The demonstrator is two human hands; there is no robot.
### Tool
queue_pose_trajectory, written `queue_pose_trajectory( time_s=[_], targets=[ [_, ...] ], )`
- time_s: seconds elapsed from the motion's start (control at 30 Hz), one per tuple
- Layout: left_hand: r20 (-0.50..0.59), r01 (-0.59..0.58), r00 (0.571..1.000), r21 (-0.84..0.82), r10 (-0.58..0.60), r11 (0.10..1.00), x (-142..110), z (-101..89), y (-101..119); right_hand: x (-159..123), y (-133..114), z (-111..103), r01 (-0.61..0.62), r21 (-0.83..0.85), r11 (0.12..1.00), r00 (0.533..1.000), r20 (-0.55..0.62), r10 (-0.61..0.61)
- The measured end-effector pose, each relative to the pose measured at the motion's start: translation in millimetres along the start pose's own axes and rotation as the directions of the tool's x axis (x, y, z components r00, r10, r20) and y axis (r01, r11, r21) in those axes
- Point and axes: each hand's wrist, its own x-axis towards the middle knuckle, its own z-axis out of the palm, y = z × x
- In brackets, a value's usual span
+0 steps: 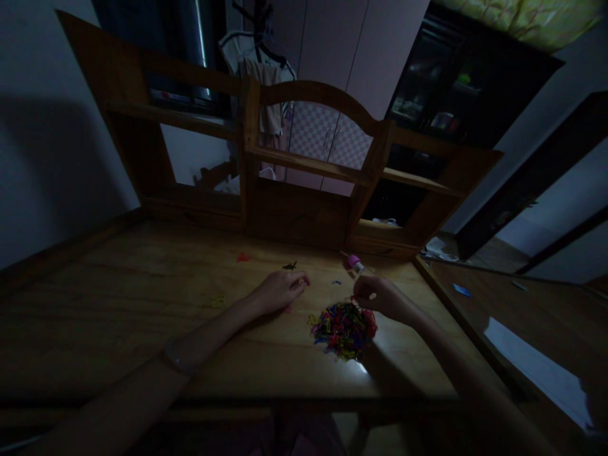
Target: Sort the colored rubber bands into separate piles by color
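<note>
A heap of small, many-coloured plastic-looking clips lies on the wooden desk. Over its far edge is my right hand, thumb and forefinger pinched on what looks like a small red clip. To the left of the heap, my left hand rests low over the desk with loosely bent fingers apart, apparently holding nothing. Pink pieces show partly under it. Sorted by colour, small groups lie around: orange-red pieces, black pieces, yellow pieces and a bluish-white piece.
A small bottle with a pink cap lies beyond my right hand. A wooden shelf unit closes off the desk's back. On the right, a lower surface holds white paper and a blue packet. The room is dim.
</note>
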Motion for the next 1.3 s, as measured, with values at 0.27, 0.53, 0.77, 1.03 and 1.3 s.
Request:
queue_pose_trajectory(
  time_s=[0.27, 0.53, 0.77, 1.03, 1.3],
  targets=[
    [0.165, 0.067, 0.986, -0.544, 0.029, 0.836, -2, 13.0, 26, -5, -56, 29, 0.144, 0.183, 0.973, 0.974, -0.2, -0.106],
    [0.217, 0.108, 0.972, -0.758, 0.093, 0.643, -3, 11.2, 26, -1, -67, 46, 0.151, 0.045, 0.988, 0.953, -0.272, -0.133],
    [0.204, 0.108, 0.975, -0.78, 0.088, 0.617, -1, 15.6, 22, -2, -74, 47, 0.147, -0.023, 0.989, 0.955, -0.256, -0.148],
    [0.175, 0.077, 0.98, -0.768, 0.093, 0.636, 0, 17.4, 17, -4, -74, 49, 0.147, -0.065, 0.987, 0.947, -0.28, -0.16],
    [0.13, 0.052, 0.99, -0.711, 0.059, 0.701, 1, 16.5, 15, -8, -70, 45, 0.15, -0.047, 0.988, 0.939, -0.305, -0.157]
  ],
)
